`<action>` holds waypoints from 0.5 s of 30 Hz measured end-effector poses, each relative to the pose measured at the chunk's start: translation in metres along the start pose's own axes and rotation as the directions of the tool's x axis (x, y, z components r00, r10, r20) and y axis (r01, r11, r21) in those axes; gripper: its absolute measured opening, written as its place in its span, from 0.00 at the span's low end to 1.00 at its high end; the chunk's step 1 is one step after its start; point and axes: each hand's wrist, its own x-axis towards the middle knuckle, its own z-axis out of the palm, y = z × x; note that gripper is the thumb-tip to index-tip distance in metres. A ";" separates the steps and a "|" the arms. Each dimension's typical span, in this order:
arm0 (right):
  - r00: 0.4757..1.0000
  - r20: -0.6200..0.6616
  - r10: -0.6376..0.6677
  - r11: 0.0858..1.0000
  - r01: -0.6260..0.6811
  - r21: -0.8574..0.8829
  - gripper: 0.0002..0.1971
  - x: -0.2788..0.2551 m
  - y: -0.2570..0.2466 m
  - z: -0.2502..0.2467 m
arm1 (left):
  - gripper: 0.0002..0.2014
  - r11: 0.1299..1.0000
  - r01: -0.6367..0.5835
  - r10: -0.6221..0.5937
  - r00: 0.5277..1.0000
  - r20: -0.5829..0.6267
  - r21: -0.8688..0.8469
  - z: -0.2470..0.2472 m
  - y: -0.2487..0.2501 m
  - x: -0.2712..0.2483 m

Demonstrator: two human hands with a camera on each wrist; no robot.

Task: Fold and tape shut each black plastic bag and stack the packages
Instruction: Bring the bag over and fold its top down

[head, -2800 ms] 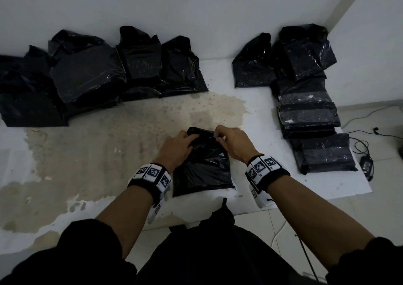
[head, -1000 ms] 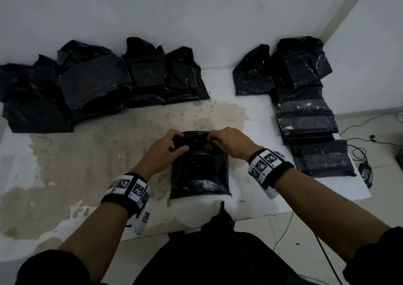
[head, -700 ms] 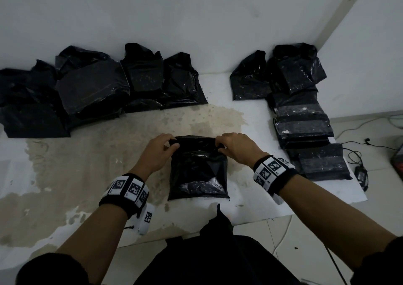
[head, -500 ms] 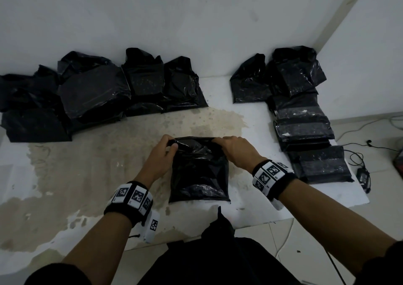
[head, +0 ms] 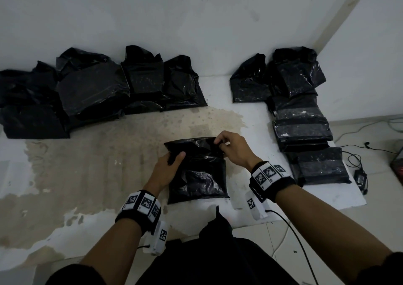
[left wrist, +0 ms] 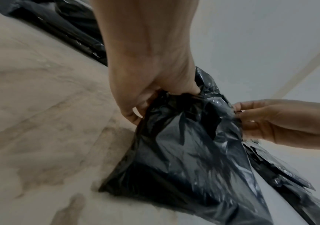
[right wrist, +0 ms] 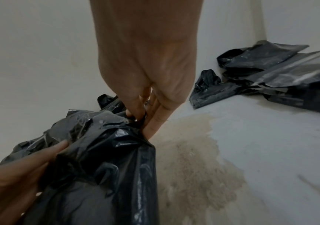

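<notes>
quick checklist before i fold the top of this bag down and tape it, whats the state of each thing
1. Left hand grips the left top corner of the bag: ok.
2. Right hand pinches the right top corner: ok.
3. Bag bottom rests on the table: ok.
4. Top edge flat and even: not ok, crumpled.
5. Tape within reach: cannot tell, none in view.
6. Stack of taped packages on the right to add to: ok.
</notes>
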 end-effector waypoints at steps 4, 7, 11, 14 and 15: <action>0.998 0.067 0.009 0.999 -0.011 0.032 0.23 -0.006 -0.002 -0.004 | 0.21 0.990 -0.129 0.134 0.987 -0.090 0.060 0.011 0.008 -0.007; 0.987 0.160 -0.029 0.990 0.050 -0.129 0.22 -0.007 -0.007 -0.011 | 0.17 0.975 -0.192 0.210 0.961 -0.178 0.114 0.016 0.012 -0.008; 0.972 0.236 -0.004 0.999 0.011 -0.031 0.13 -0.012 -0.014 -0.021 | 0.16 0.959 -0.223 0.258 0.942 -0.213 0.174 0.016 0.010 -0.009; 0.938 0.345 -0.009 0.999 -0.005 0.040 0.09 -0.015 -0.015 -0.023 | 0.16 0.948 -0.244 0.282 0.941 -0.188 0.204 0.017 0.007 -0.011; 0.925 0.379 -0.012 0.999 -0.007 0.049 0.09 -0.015 -0.015 -0.023 | 0.16 0.944 -0.250 0.291 0.940 -0.180 0.217 0.018 0.007 -0.012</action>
